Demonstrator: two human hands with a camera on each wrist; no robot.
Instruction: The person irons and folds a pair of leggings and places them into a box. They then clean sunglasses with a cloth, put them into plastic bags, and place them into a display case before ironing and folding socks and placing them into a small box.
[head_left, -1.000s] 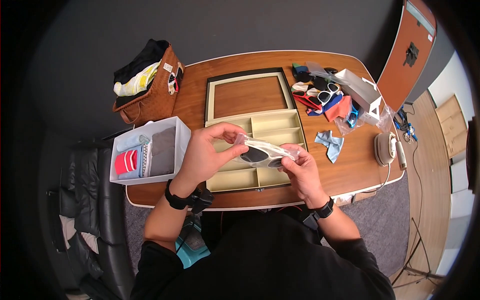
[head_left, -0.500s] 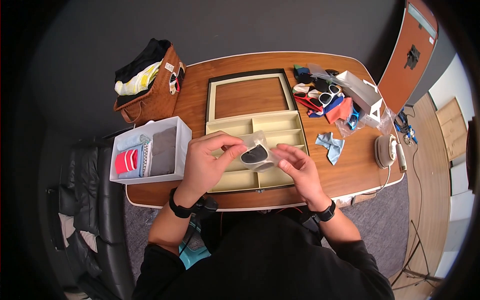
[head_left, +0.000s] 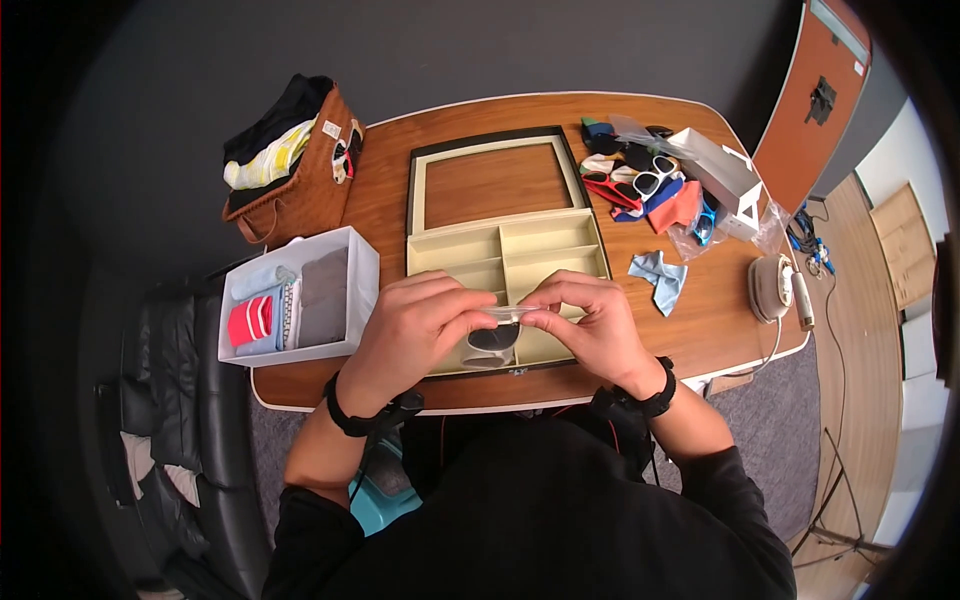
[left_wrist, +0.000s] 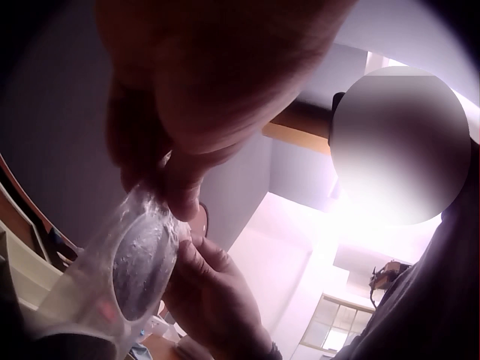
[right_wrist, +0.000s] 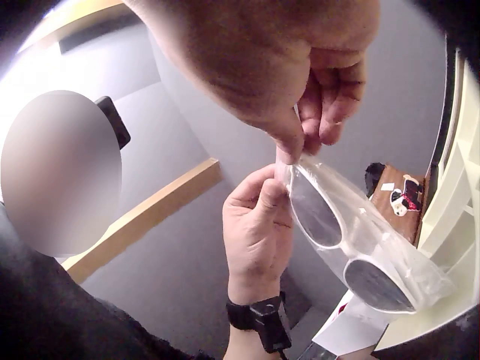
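Note:
White-framed sunglasses with dark lenses (head_left: pixel 492 337) hang inside a clear plastic bag, below both hands and over the front of a cream-lined compartment box (head_left: pixel 550 234). The left hand (head_left: pixel 412 335) pinches the bag's upper edge between thumb and fingers; the right hand (head_left: pixel 592 325) pinches the same edge close beside it. In the right wrist view, both lenses of the sunglasses (right_wrist: pixel 375 283) show through the clear bag (right_wrist: pixel 375 225), under the right hand (right_wrist: pixel 300 67). The left wrist view shows one lens (left_wrist: pixel 142 262) near the left hand (left_wrist: pixel 202 97).
Sunglasses and cloths (head_left: pixel 640 185) lie heaped at the back right beside a white carton (head_left: pixel 722 180). A light blue cloth (head_left: pixel 660 280) and a beige corded device (head_left: pixel 770 288) are at the right. A white bin (head_left: pixel 364 290) and brown basket (head_left: pixel 310 185) stand at the left.
The bagged sunglasses have gone from lying across between the hands to hanging down. The right hand, loose half a second ago, now pinches the bag's edge, and the hands are closer together.

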